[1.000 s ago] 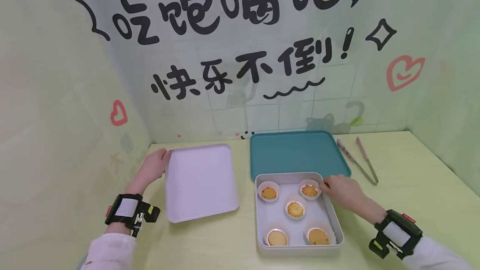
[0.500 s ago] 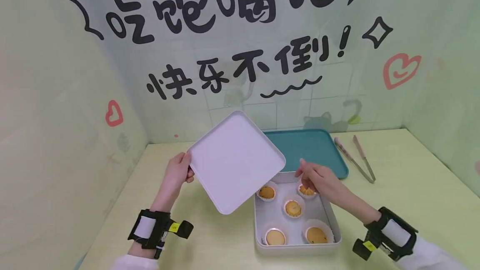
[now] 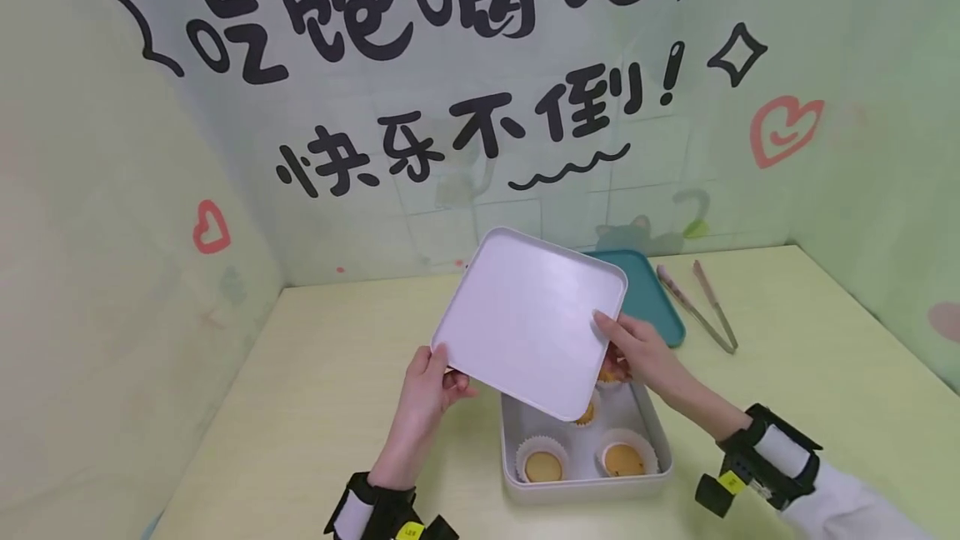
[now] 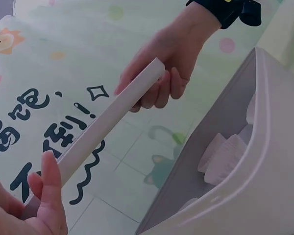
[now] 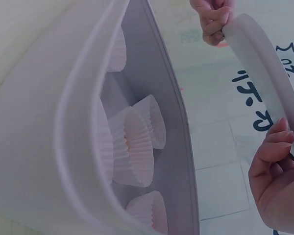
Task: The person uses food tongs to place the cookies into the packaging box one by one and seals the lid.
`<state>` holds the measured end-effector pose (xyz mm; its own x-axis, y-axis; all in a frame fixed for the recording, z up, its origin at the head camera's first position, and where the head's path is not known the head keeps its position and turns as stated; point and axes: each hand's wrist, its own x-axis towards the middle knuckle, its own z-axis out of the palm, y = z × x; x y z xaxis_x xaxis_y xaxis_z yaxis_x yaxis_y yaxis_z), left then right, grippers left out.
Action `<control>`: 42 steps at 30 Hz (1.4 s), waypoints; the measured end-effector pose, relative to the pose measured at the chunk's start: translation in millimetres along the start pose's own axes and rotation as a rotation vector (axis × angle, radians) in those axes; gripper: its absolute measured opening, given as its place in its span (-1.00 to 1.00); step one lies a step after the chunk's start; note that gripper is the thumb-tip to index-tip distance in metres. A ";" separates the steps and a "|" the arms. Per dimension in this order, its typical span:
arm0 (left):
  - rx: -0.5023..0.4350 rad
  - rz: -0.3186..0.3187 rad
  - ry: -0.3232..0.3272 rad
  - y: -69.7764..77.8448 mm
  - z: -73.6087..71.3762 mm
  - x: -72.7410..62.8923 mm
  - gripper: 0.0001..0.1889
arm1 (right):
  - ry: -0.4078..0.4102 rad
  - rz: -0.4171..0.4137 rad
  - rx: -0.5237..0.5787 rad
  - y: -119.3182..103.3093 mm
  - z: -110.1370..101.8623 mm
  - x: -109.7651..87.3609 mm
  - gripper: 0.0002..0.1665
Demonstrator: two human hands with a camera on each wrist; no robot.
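Note:
Tilted in the air over the white box [image 3: 585,490] is a pale lilac square lid [image 3: 532,315]. My left hand [image 3: 423,398] pinches the lid at its lower left corner, thumb on top. On the opposite side my right hand [image 3: 645,352] grips the right edge, thumb on top and fingers curled underneath. Small cakes [image 3: 624,459] in white paper cups [image 5: 130,147] sit inside the box. The lid hides the box's far left part and some of the cakes. Seen edge-on in the left wrist view, the lid [image 4: 108,120] stays apart from the box rim.
Behind the box lies a teal tray [image 3: 652,307], partly covered from sight by the lid. Metal tongs with pinkish handles [image 3: 705,315] rest spread apart to the tray's right. A printed backdrop [image 3: 450,190] rises behind the pale yellow table [image 3: 300,407].
My left hand has carried the lid from the left of the box to above it, turning it. My right hand has left the box's rim and taken hold of the lid's right edge.

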<state>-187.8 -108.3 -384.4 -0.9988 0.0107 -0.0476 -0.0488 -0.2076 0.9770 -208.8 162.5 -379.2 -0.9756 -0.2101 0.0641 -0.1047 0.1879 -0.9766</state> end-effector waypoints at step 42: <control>0.329 -0.033 -0.294 -2.4 7.4 18.7 -0.66 | -0.106 0.136 -0.068 4.1 -49.5 3.1 -0.40</control>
<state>-206.3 -100.4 -386.1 -0.9519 0.2995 -0.0649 -0.0301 0.1193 0.9924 -221.8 210.1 -372.8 -0.9560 -0.2782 -0.0928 0.0101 0.2849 -0.9585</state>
